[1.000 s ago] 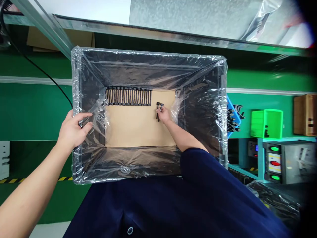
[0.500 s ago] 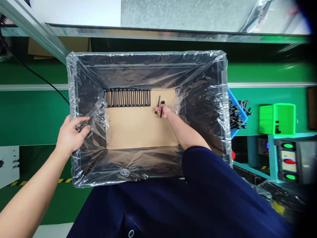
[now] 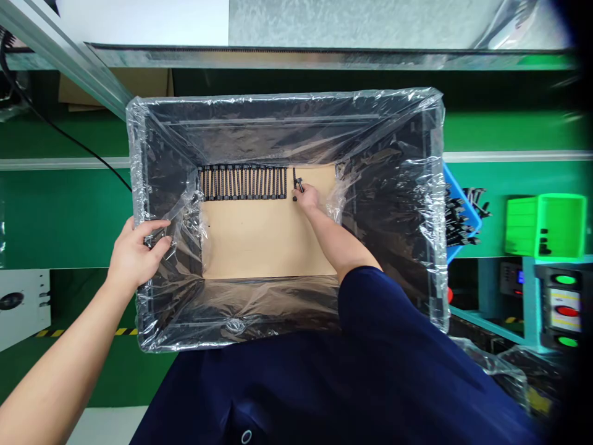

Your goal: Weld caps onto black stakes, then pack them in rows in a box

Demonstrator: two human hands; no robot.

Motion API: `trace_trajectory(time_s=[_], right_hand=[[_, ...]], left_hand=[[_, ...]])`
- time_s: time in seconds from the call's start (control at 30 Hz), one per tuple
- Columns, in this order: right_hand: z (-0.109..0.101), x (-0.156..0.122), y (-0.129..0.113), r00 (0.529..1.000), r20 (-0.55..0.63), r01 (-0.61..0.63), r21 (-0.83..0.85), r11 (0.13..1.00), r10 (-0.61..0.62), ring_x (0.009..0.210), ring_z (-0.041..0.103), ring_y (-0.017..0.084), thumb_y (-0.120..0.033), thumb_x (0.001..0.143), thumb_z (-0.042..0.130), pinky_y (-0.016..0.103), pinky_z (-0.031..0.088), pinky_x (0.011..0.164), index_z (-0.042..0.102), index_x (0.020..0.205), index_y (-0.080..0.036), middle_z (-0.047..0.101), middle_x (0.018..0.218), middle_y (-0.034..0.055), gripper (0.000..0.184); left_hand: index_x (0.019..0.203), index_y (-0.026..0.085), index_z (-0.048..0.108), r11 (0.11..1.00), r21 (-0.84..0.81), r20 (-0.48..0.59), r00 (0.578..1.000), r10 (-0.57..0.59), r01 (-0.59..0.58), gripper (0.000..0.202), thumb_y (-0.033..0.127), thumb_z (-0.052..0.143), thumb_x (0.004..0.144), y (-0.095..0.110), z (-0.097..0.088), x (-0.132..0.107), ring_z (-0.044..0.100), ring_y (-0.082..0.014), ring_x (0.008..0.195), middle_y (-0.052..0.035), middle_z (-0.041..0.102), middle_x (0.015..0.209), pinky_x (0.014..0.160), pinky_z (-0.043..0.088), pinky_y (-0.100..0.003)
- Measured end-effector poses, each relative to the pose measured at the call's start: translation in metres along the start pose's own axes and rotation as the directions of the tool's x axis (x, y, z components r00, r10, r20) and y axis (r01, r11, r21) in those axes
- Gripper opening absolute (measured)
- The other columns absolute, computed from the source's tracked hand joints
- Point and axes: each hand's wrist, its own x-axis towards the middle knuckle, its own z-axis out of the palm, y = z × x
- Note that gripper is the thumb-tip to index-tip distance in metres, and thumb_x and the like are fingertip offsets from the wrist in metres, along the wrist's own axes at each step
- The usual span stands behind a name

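Note:
A large dark bin (image 3: 287, 309) lined with clear plastic stands before me, with a brown cardboard sheet (image 3: 269, 241) on its bottom. My left hand (image 3: 139, 252) grips the left rim through the liner, index finger and thumb showing inside, the other fingers partly hidden. At the far side of the cardboard, a row of several black bolts (image 3: 243, 182) lies side by side. Just right of this row, my right hand (image 3: 307, 198) is closed around black bolts. One bolt (image 3: 294, 176) points away from me beside the row; another bolt (image 3: 300, 184) sticks out at the fingers.
To the right of the bin, a blue tray (image 3: 471, 216) holds many black bolts. Farther right are a green box (image 3: 521, 225) with small dark pieces and a control box (image 3: 565, 309) with buttons. A metal ledge (image 3: 324, 59) runs behind the bin.
My right hand has moved farther into the bin, bringing its bolts toward the row's right end. My left hand stays on the rim. The view has shifted slightly.

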Motion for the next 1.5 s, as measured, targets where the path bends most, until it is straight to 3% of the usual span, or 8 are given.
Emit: trace_trajectory(time_s=[0.27, 0.6, 0.77, 0.9, 1.0, 1.2, 1.37, 1.5], right_hand=[[0.011, 0.007, -0.009, 1.0, -0.005, 0.021, 0.189, 0.982, -0.02, 0.069, 0.05, 0.015, -0.019, 0.077, 0.068, 0.023, 0.047, 0.069, 0.058, 0.068, -0.02, 0.052, 0.064, -0.0023, 0.014], [0.018, 0.005, -0.013, 0.999, 0.012, 0.043, 0.096, 0.994, -0.045, 0.069, 0.053, 0.014, -0.022, 0.082, 0.068, 0.027, 0.05, 0.081, 0.062, 0.076, -0.018, 0.06, 0.072, -0.0011, 0.01], [0.017, 0.012, -0.007, 0.998, -0.035, 0.061, 0.1, 0.993, -0.058, 0.08, 0.058, 0.018, -0.035, 0.089, 0.06, 0.032, 0.05, 0.088, 0.064, 0.086, -0.017, 0.064, 0.081, 0.0034, 0.018], [0.015, 0.03, -0.005, 0.994, -0.107, 0.032, 0.029, 0.999, -0.029, 0.098, 0.061, 0.026, -0.022, 0.091, 0.051, 0.04, 0.046, 0.099, 0.068, 0.094, -0.014, 0.066, 0.094, 0.0121, 0.019], [0.02, 0.043, -0.008, 0.995, -0.097, 0.036, 0.004, 0.999, -0.035, 0.1, 0.062, 0.027, -0.013, 0.085, 0.053, 0.04, 0.046, 0.1, 0.07, 0.091, -0.013, 0.065, 0.091, 0.0118, 0.018], [0.036, 0.052, -0.018, 0.994, -0.107, 0.034, 0.058, 0.998, -0.027, 0.093, 0.061, 0.022, -0.011, 0.084, 0.058, 0.037, 0.047, 0.096, 0.066, 0.097, -0.016, 0.064, 0.088, 0.0067, 0.016], [0.038, 0.048, -0.018, 0.992, -0.119, 0.059, 0.064, 0.996, -0.051, 0.095, 0.06, 0.021, -0.017, 0.088, 0.055, 0.039, 0.046, 0.101, 0.065, 0.093, -0.016, 0.062, 0.094, 0.0087, 0.011], [0.036, 0.045, -0.015, 0.988, -0.118, 0.11, 0.075, 0.991, -0.101, 0.098, 0.058, 0.023, -0.018, 0.09, 0.051, 0.043, 0.045, 0.104, 0.068, 0.091, -0.015, 0.06, 0.094, 0.01, 0.018]], left_hand=[[0.112, 0.027, 0.074, 1.0, -0.004, -0.003, 1.0, 0.012, -0.012, 0.039, 0.043, 0.06, 0.079, -0.003, 0.0, 0.0, 0.062, -0.0262, 0.112, -0.0056, 0.063, 0.119, 0.106, 0.047, -0.045], [0.113, 0.024, 0.073, 0.999, 0.002, -0.001, 0.999, 0.033, -0.033, 0.04, 0.043, 0.06, 0.081, -0.004, -0.001, -0.001, 0.061, -0.0245, 0.11, -0.007, 0.064, 0.112, 0.107, 0.047, -0.043], [0.113, 0.025, 0.073, 0.999, 0.01, 0.0, 0.999, 0.04, -0.04, 0.039, 0.043, 0.059, 0.081, -0.003, 0.0, 0.0, 0.061, -0.0256, 0.108, -0.0065, 0.065, 0.109, 0.106, 0.047, -0.045], [0.113, 0.025, 0.073, 1.0, 0.016, 0.005, 1.0, 0.027, -0.027, 0.04, 0.043, 0.06, 0.08, -0.002, -0.001, -0.001, 0.062, -0.0253, 0.107, -0.0064, 0.063, 0.11, 0.104, 0.048, -0.043], [0.113, 0.025, 0.073, 0.999, 0.017, -0.001, 1.0, 0.03, -0.03, 0.039, 0.043, 0.059, 0.081, -0.002, -0.001, -0.001, 0.062, -0.0248, 0.106, -0.0065, 0.063, 0.111, 0.102, 0.049, -0.042], [0.111, 0.026, 0.073, 0.998, 0.004, -0.012, 0.998, 0.058, -0.058, 0.036, 0.043, 0.059, 0.082, -0.005, 0.0, -0.001, 0.062, -0.024, 0.108, -0.0058, 0.064, 0.11, 0.103, 0.048, -0.042], [0.112, 0.025, 0.073, 1.0, 0.008, 0.004, 1.0, 0.026, -0.026, 0.037, 0.041, 0.06, 0.081, -0.003, -0.001, -0.002, 0.062, -0.0251, 0.108, -0.0065, 0.064, 0.113, 0.103, 0.049, -0.043], [0.112, 0.026, 0.073, 1.0, 0.006, 0.007, 1.0, 0.019, -0.019, 0.037, 0.042, 0.06, 0.081, -0.002, -0.001, -0.001, 0.061, -0.0252, 0.109, -0.0059, 0.064, 0.112, 0.103, 0.049, -0.043]])
